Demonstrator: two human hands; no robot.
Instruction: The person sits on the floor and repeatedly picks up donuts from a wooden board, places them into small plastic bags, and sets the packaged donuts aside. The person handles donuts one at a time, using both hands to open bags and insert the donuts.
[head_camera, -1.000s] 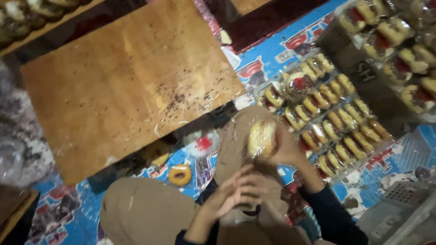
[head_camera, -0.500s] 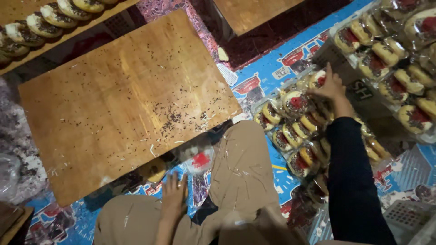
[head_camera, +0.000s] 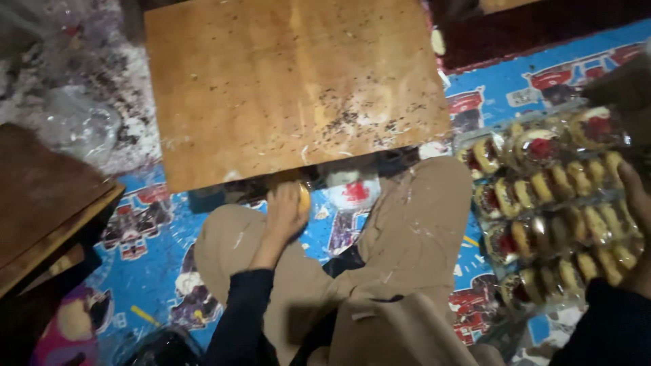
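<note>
I sit cross-legged on a patterned blue mat (head_camera: 146,261) in beige trousers. My left hand (head_camera: 285,215) reaches down between my knees, just under the near edge of a low wooden board (head_camera: 291,88). Its fingers curl over a small round yellow thing (head_camera: 304,200), which is mostly hidden. My right hand (head_camera: 636,196) lies at the right edge of the view against a pile of clear-wrapped packs of pastries (head_camera: 549,203) with red centres. Most of that hand is cut off, so its fingers cannot be seen.
The board is dusted with dark crumbs. A red-and-white round lid or wrapper (head_camera: 352,191) lies beside my left hand. Crumpled clear plastic (head_camera: 81,125) sits at the left, above a dark wooden piece (head_camera: 47,203).
My right hand set the wrapped pack it held onto the pile at the right. My left hand went down to the mat and closed over the yellow round thing. The view swung left.
</note>
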